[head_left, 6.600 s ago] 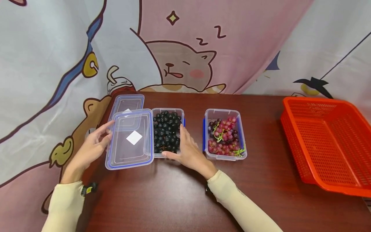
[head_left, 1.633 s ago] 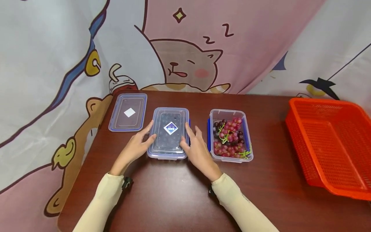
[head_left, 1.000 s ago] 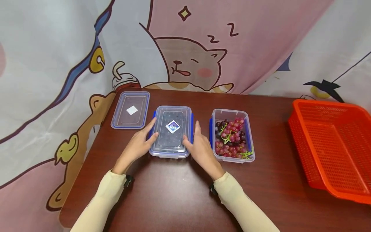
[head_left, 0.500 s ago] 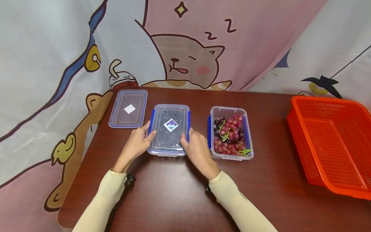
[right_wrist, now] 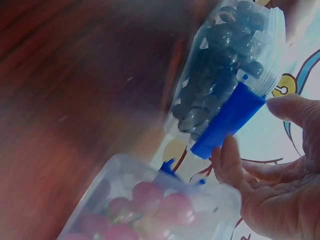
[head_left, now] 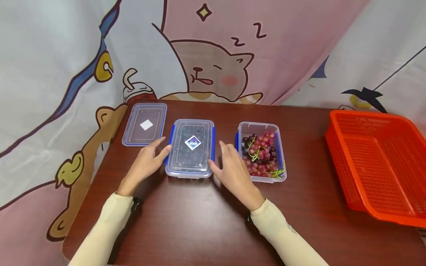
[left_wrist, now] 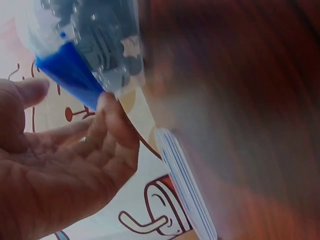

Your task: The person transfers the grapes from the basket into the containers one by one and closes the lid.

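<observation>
A clear lidded box (head_left: 189, 159) of dark grapes sits on the table, a diamond label on its lid. Blue clips (head_left: 213, 142) run along both long sides. My left hand (head_left: 144, 162) is at its left side, fingers loosely spread; in the left wrist view a fingertip (left_wrist: 107, 102) is right at the blue clip (left_wrist: 72, 72). On the other side my right hand (head_left: 236, 171) has its fingers extended, and in the right wrist view thumb and fingertips are close by the blue clip (right_wrist: 230, 120). Neither hand grips anything.
An uncovered box (head_left: 282, 162) of red and dark grapes stands to the right, partly behind my right hand. A spare clear lid (head_left: 139, 138) with a blue rim lies at the back left. A red plastic basket (head_left: 346, 177) stands at the far right.
The lid my left hand held earlier is now on the dark-grape box, and the blue clips have come up against the lid's sides. Both hands have just moved outward from the box.
</observation>
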A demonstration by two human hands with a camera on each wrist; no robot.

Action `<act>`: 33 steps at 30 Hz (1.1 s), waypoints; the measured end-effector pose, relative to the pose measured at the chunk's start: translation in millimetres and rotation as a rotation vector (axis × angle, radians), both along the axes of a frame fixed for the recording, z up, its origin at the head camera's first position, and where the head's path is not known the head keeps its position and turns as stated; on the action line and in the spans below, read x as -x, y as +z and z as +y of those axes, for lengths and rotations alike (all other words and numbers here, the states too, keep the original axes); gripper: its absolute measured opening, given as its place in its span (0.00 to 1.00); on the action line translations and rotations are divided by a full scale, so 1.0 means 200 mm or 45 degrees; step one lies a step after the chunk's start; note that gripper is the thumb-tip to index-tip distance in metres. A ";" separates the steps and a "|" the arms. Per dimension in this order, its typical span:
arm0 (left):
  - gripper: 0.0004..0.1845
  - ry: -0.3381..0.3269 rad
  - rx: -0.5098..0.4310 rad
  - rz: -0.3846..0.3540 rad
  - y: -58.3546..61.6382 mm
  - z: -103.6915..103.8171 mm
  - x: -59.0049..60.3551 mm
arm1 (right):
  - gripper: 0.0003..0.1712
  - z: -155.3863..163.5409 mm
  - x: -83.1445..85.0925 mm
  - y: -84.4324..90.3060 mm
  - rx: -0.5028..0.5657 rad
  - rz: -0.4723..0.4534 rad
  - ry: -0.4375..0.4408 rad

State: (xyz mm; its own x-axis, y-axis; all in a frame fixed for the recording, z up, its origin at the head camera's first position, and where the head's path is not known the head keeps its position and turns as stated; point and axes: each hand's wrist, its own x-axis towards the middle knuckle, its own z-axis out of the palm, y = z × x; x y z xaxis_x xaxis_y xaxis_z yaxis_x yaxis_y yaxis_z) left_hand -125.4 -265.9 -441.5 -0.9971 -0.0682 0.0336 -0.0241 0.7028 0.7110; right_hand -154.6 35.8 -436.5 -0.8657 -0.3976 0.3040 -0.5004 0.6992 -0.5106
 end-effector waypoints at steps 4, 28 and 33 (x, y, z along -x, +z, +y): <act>0.36 0.074 0.049 0.099 -0.02 -0.04 0.01 | 0.42 0.06 -0.01 -0.01 0.031 0.039 0.000; 0.42 0.420 0.066 0.051 -0.02 -0.32 0.05 | 0.48 0.47 -0.04 0.00 0.066 0.072 -0.004; 0.42 0.456 0.062 -0.016 -0.03 -0.35 0.07 | 0.50 0.54 -0.04 -0.01 0.066 0.098 -0.044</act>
State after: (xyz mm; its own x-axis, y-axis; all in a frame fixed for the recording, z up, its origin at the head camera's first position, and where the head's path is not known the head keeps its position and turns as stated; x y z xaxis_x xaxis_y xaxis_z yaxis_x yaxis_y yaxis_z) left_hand -138.6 -336.6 -446.6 -0.9107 -0.4117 0.0332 -0.2835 0.6814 0.6747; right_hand -146.3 144.3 -439.4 -0.8520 -0.3502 0.3892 -0.5156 0.6904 -0.5074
